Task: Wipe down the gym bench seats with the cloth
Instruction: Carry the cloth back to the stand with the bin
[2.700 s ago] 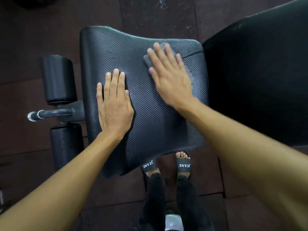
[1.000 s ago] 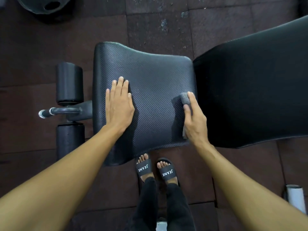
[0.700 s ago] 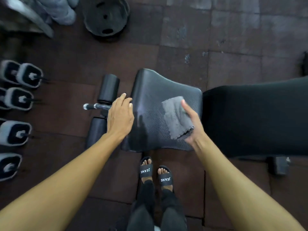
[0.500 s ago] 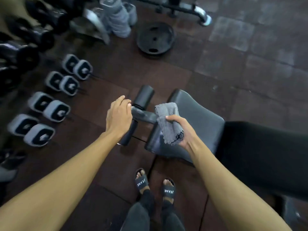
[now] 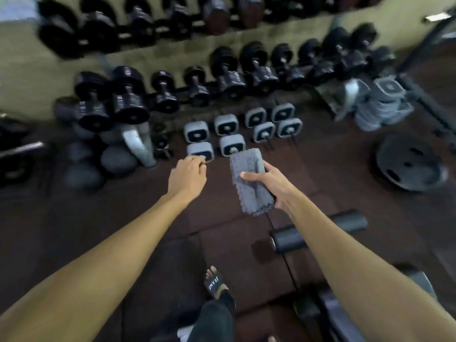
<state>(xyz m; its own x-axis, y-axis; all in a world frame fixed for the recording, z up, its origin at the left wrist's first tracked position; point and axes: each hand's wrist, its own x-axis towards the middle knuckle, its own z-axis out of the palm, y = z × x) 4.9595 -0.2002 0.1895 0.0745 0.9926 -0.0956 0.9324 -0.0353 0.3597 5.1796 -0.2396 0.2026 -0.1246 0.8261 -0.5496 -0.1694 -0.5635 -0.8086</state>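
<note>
My right hand [image 5: 271,183] grips the folded grey cloth [image 5: 249,181] in the air, well above the floor, the cloth standing up out of my fist. My left hand [image 5: 186,180] is raised beside it with fingers curled and nothing in it. The bench is mostly out of view: only its black foam leg rollers [image 5: 318,230] and a dark edge of the seat [image 5: 330,314] show at the lower right, under my right forearm. Neither hand touches the bench.
A rack of black dumbbells [image 5: 222,72] runs along the far wall. Grey square-ended dumbbells [image 5: 232,134] stand on the dark rubber floor ahead. A weight plate [image 5: 409,164] lies at the right, and stacked grey plates [image 5: 382,104] behind it. My sandalled foot [image 5: 214,282] is below.
My view has swung up and left, away from the bench towards the dumbbell rack. My right hand lifted the cloth off the seat; my left hand left the seat and curled.
</note>
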